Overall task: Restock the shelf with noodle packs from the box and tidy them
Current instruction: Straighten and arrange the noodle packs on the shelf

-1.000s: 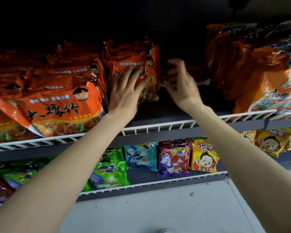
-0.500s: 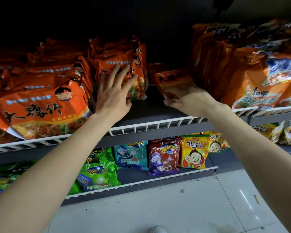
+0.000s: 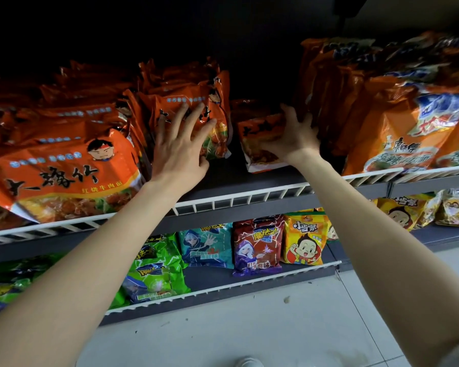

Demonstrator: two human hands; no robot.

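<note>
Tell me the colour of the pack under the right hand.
Orange, seen in the head view: noodle pack, right hand.

One head-worn camera is looking forward and slightly down, sitting close to the upper shelf (image 3: 239,201), taking in the lower shelf (image 3: 223,286) and the floor (image 3: 249,327) beneath.

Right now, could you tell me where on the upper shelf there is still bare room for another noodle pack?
Bare shelf shows between the pack stack under the left hand and the pack the right hand grips, running forward to the white wire rail. Left of that, orange packs crowd to the rail; right, the bigger bags do too.
</note>
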